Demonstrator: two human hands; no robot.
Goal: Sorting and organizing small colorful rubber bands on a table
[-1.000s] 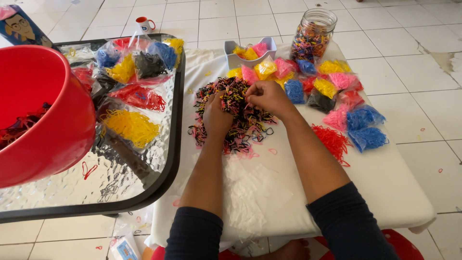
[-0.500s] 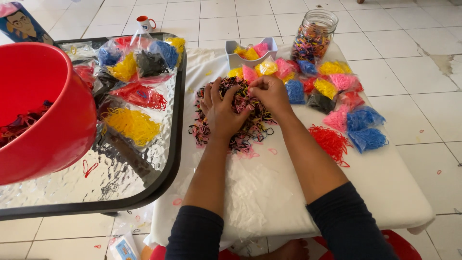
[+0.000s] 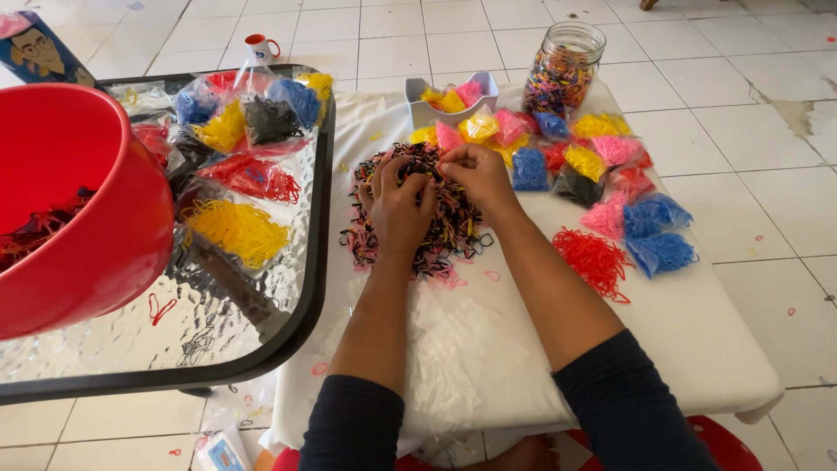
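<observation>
Left hand [image 3: 397,202] flat, fingers spread on mixed-colour heap of small elastic bands [image 3: 418,214]; right hand [image 3: 475,174] pinching bands at heap's far edge, directly beneath

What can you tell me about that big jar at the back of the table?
The glass jar is clear and round with a ribbed neck and no lid on. It stands upright at the far edge of the white table, filled most of the way with tiny mixed-colour rubber bands. Small bags of bands lie against its base. Neither hand touches it.
</observation>
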